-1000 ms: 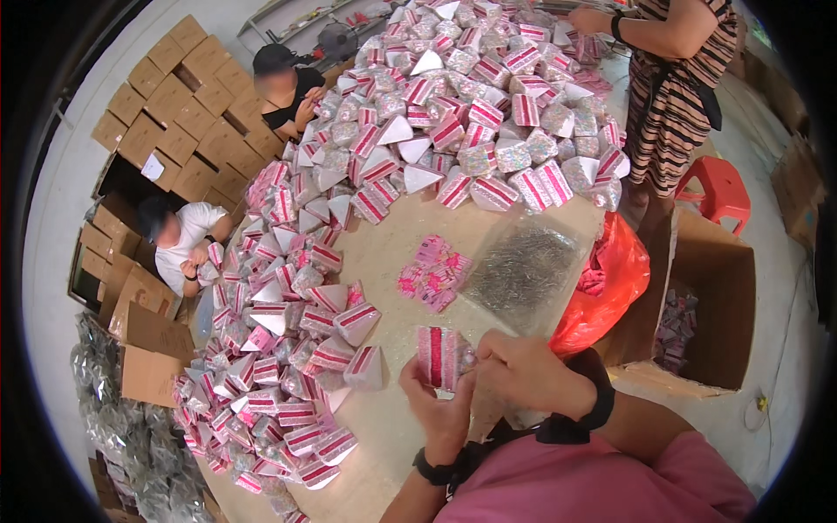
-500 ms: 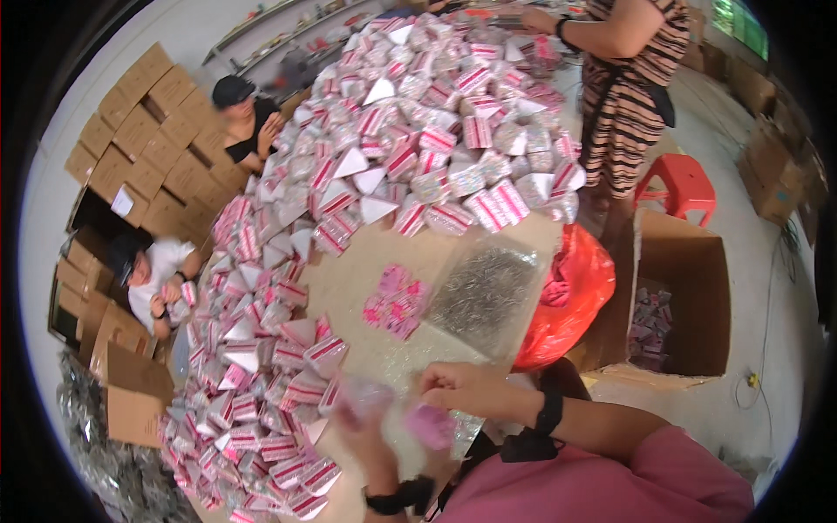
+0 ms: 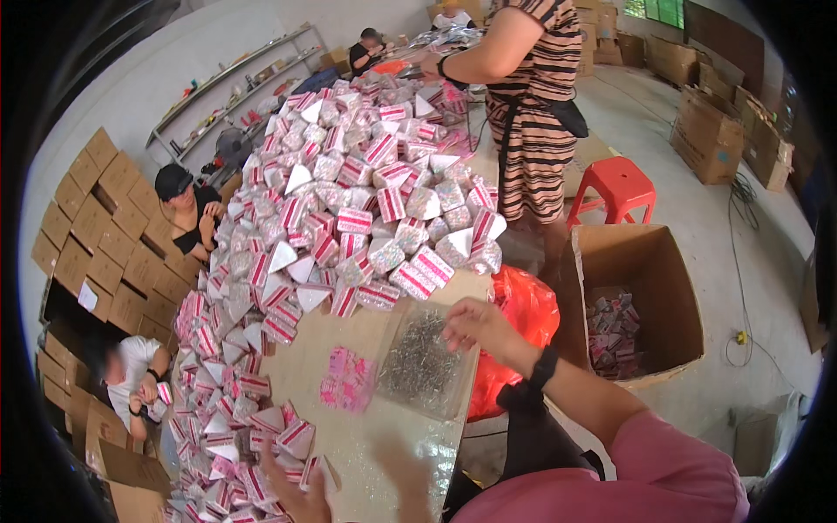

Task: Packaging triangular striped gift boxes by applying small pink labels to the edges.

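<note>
Hands first: my right hand [image 3: 475, 327] reaches forward over the far edge of the clear bag of metal clips [image 3: 421, 359], fingers curled and spread, gripping nothing. That bag lies on the table [image 3: 384, 453], beside the pink packets [image 3: 346, 379]. Nearer me than the bag, my left hand [image 3: 301, 499] is blurred; its grip I cannot tell.

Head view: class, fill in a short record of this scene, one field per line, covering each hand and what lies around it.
right hand: open, at the edge of the clear bag of small metal pieces
left hand: low in frame, blurred, beside the triangular packs; grip unclear
table: pink leaflets lie left of the bag
right of table: red plastic bag, open cardboard box
</note>
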Motion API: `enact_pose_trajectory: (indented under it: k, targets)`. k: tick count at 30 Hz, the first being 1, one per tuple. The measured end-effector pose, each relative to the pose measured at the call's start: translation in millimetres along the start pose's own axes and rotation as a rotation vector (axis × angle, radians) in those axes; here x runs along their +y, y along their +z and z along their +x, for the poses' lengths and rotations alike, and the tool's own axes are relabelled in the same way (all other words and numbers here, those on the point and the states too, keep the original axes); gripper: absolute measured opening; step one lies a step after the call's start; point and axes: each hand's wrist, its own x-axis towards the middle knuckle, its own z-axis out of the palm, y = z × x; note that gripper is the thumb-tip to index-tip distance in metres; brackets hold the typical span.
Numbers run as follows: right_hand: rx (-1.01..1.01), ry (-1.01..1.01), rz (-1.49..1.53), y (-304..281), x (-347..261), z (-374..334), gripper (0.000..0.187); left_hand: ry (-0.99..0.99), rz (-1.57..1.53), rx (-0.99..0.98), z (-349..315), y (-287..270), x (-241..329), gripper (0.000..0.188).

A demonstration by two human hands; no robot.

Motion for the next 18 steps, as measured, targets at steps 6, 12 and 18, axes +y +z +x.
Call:
enact_pose_trajectory:
  k: [6,12,18]
  targets:
    - [0.367,-0.203,-0.089,-114,3,49,0.027,0.605,-0.100,-0.616,17,100,137,0.071]
    - [0.422,-0.163,-0.100,-168,-24,81,0.064,0.550,-0.552,-0.878,33,267,209,0.069]
    - [0.452,-0.363,-0.390,-233,5,134,0.070,0.031,-0.627,-0.889,86,404,214,0.064]
